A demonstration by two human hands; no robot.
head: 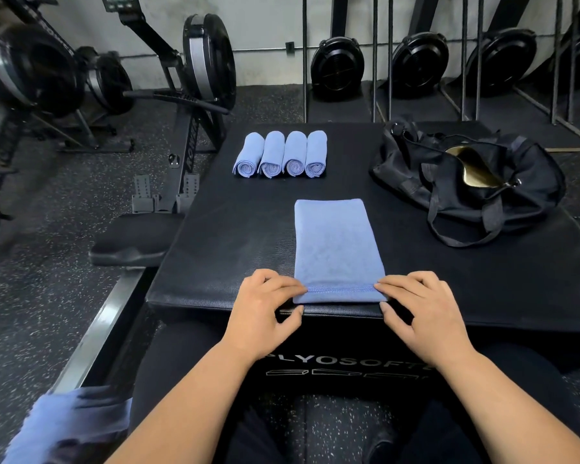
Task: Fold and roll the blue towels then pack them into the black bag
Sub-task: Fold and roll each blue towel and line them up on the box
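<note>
Open black bag (476, 195) shows gold interior (472, 171); four rolled towels (280, 154) outside.

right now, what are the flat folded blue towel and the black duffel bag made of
The flat folded blue towel looks like soft matte microfibre: fine nap, stitched hem. The black duffel bag is probably woven nylon: slight sheen, limp folds, gold lining.

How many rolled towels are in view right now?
4, in one row side by side at the far end of the box: leftmost roll, second roll, third roll, rightmost roll. The bag is mostly closed to view, so more may sit inside.
</note>
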